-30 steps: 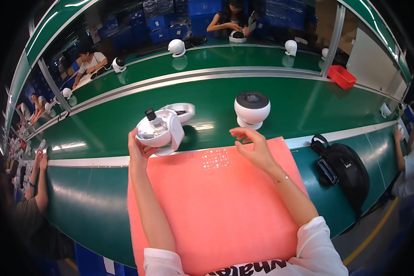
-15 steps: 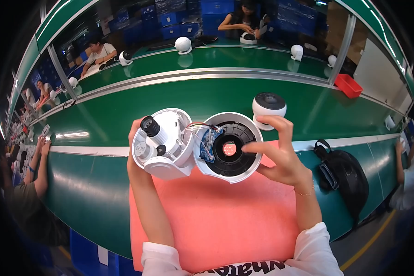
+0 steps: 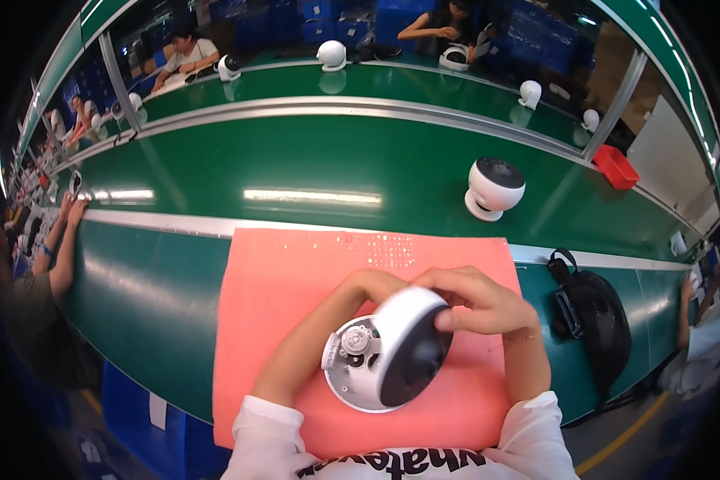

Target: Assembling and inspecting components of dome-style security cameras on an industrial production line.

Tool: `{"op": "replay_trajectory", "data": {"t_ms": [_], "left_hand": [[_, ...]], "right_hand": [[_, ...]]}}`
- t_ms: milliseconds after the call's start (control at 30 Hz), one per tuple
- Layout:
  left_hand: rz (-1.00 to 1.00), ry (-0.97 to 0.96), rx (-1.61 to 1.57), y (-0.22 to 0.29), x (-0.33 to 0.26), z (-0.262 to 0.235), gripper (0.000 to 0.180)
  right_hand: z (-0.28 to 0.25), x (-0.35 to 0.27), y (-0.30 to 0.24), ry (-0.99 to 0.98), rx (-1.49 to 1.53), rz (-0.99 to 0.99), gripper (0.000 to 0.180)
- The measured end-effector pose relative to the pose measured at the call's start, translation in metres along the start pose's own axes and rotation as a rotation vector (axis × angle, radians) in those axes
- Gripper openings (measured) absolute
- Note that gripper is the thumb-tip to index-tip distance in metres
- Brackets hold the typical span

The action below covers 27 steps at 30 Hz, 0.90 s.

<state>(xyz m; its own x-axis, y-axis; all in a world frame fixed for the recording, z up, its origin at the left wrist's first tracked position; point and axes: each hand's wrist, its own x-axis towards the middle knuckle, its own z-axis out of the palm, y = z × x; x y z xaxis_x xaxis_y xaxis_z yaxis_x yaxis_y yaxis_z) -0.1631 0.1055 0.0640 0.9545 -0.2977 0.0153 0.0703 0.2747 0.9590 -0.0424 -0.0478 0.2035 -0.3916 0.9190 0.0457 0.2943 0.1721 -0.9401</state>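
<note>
Over the pink mat [image 3: 288,304] I hold the two halves of a round white camera. The open rear housing [image 3: 348,382] shows a grey round motor part [image 3: 359,339] inside. My left hand [image 3: 373,283] curls round its far side, closed on it, most fingers hidden. My right hand [image 3: 488,302] grips the front cover [image 3: 401,320], a white ring with a glossy black face, thumb on the black edge. The cover stands tilted against the housing's right side, covering part of it. Whether the halves are joined there is hidden.
An assembled white camera [image 3: 496,188] stands on the green conveyor belt [image 3: 296,160] beyond the mat. A black bag [image 3: 604,320] lies to the right, with a red bin [image 3: 616,166] farther back. Other people work across the line and at both sides.
Both halves have come down and nearer to me over the mat. The front cover has turned from showing its inside to showing its black face, and has swung against the rear housing.
</note>
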Motion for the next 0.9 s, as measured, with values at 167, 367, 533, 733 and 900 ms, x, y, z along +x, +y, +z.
{"op": "replay_trajectory", "data": {"t_ms": [167, 367, 533, 733, 900], "left_hand": [[0.041, 0.364, 0.503, 0.061, -0.006, 0.032, 0.041], [0.155, 1.274, 0.463, 0.007, -0.079, 0.129, 0.069], [0.278, 1.378, 0.364, -0.043, -0.082, 0.205, 0.076], [0.161, 1.346, 0.466, -0.038, -0.072, 0.218, 0.077], [0.263, 1.248, 0.551, -0.032, -0.076, 0.184, 0.053]], "right_hand": [[-0.015, -0.015, 0.004, -0.394, -0.039, -0.492, 0.039], [0.005, -0.008, -0.003, -0.022, -0.318, -0.133, 0.045], [0.022, 0.01, 0.006, 0.031, -0.223, 0.092, 0.036], [0.014, 0.01, 0.014, -0.022, -0.172, 0.172, 0.037], [-0.004, 0.0, 0.01, -0.142, -0.143, -0.082, 0.045]]}}
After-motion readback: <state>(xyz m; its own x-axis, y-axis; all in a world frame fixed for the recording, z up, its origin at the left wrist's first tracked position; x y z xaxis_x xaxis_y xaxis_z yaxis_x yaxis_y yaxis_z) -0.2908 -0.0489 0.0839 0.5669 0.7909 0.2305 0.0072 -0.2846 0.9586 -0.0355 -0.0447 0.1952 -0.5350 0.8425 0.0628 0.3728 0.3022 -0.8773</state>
